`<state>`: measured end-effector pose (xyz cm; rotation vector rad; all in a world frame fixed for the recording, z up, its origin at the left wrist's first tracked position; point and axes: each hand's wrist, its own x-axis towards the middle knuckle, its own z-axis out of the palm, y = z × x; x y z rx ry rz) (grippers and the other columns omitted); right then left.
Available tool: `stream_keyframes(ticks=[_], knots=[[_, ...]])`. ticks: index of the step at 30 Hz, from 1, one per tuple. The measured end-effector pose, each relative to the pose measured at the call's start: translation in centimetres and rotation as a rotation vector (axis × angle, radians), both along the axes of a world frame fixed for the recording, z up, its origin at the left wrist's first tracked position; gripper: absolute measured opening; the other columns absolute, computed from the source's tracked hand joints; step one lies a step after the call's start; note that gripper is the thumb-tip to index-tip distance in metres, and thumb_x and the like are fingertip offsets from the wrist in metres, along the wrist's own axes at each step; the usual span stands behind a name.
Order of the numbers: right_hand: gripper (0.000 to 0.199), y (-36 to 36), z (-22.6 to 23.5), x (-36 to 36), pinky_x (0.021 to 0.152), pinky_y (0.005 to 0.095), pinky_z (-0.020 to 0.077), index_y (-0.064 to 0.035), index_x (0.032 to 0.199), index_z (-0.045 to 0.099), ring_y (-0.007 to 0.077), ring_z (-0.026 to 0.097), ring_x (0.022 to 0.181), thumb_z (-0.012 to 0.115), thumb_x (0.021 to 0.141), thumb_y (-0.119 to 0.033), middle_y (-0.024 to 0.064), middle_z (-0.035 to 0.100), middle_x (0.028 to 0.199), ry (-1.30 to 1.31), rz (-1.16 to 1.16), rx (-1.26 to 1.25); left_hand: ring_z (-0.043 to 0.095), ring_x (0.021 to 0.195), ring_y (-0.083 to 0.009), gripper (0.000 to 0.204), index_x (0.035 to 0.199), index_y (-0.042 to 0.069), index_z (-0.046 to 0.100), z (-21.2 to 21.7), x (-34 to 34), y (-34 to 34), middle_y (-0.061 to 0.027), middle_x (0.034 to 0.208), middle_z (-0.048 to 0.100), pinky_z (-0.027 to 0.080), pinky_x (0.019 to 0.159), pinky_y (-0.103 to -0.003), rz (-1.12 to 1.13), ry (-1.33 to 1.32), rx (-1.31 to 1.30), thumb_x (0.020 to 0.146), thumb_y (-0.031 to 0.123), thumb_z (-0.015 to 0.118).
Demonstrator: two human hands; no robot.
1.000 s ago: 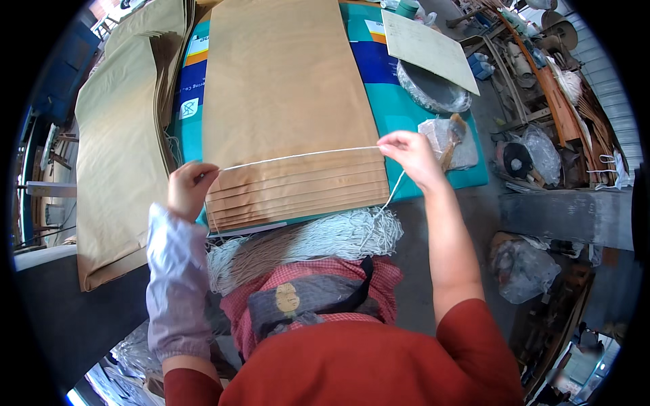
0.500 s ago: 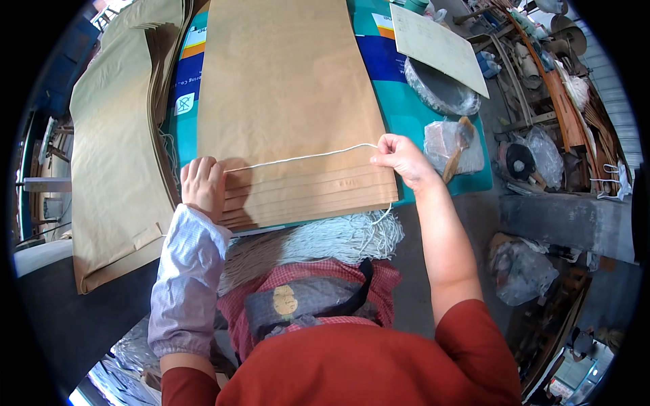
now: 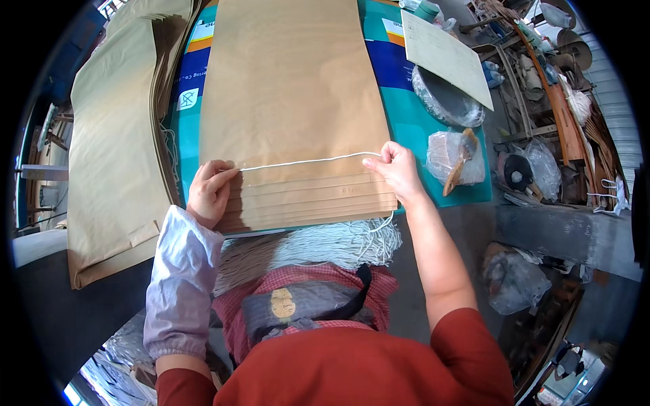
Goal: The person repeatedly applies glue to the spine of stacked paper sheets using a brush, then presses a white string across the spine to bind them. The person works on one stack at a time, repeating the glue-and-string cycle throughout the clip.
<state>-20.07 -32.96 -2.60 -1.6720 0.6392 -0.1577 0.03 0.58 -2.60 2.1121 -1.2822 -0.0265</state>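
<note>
A cluttered workshop surrounds a teal-covered table point(image 3: 433, 145) carrying brown paper. One white cord point(image 3: 305, 161) is stretched nearly level across the near end of the middle stack of brown paper sheets point(image 3: 291, 101), its long axis running left to right between the two hands. The left hand point(image 3: 210, 193) pinches one end at the stack's left edge; the right hand point(image 3: 398, 169) pinches the other at the right edge, with the slack dropping toward one bundle of white cords point(image 3: 338, 243) in the lap. Both hands sit equally close. A second stack of brown sheets point(image 3: 115, 135) lies to the left. Two plastic-wrapped items point(image 3: 450, 155) rest to the right.
</note>
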Motion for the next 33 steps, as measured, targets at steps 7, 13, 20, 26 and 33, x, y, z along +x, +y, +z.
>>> stream_keyframes(ticks=[7, 13, 20, 26, 33], knots=[[0.032, -1.5, 0.4, -0.4, 0.056, 0.0193, 0.0322, -0.0131, 0.068, 0.039, 0.0022, 0.036, 0.061, 0.066, 0.074, 0.005, -0.0084, 0.037, 0.066, -0.108, 0.076, 0.367, 0.058, 0.091, -0.0313, 0.027, 0.097, -0.001, 0.065, 0.1, 0.0, -0.1, -0.0143, 0.100, 0.058, 0.047, 0.079, -0.034, 0.003, 0.016, -0.004, 0.074, -0.010, 0.055], [0.023, 0.6, -0.5, 0.4, 0.064, 0.0296, 0.0450, -0.0068, 0.081, 0.053, 0.0188, 0.057, 0.070, 0.072, 0.069, -0.003, 0.0040, 0.058, 0.074, 0.080, -0.051, -0.489, 0.057, 0.094, -0.0314, 0.026, 0.097, -0.001, 0.065, 0.5, 0.0, 0.0, -0.0146, 0.102, 0.058, 0.047, 0.081, -0.035, -0.011, 0.009, 0.014, 0.072, -0.007, 0.058], [0.020, 1.8, 0.3, 1.5, 0.068, 0.0329, 0.0507, -0.0042, 0.089, 0.069, 0.0227, 0.062, 0.081, 0.074, 0.070, -0.002, 0.0046, 0.065, 0.084, -0.318, 0.307, -0.898, 0.054, 0.100, -0.0311, 0.048, 0.107, 0.001, 0.065, 3.7, 2.0, 0.2, -0.0135, 0.109, 0.056, 0.044, 0.091, -0.038, -0.153, 0.162, 0.287, 0.065, 0.020, 0.078], [0.014, 1.3, -0.8, 3.5, 0.058, 0.0316, 0.0463, -0.0042, 0.081, 0.069, 0.0209, 0.059, 0.068, 0.075, 0.073, -0.014, 0.0067, 0.062, 0.075, -0.003, 0.069, -0.497, 0.061, 0.079, -0.0272, 0.018, 0.090, 0.002, 0.065, 0.6, 2.8, -0.6, -0.0124, 0.084, 0.061, 0.049, 0.071, -0.036, 0.326, 0.324, 0.248, 0.077, 0.013, 0.070], [0.049, 6.1, -0.3, 4.7, 0.085, 0.0418, 0.0457, -0.0038, 0.123, 0.052, 0.0320, 0.053, 0.106, 0.066, 0.076, -0.005, 0.0132, 0.057, 0.113, -0.050, 0.044, -1.330, 0.056, 0.091, -0.0323, 0.036, 0.112, 0.004, 0.048, 1.2, -1.4, -3.3, -0.0116, 0.096, 0.054, 0.042, 0.080, -0.047, 0.455, -0.340, 0.312, 0.080, 0.014, 0.061]])
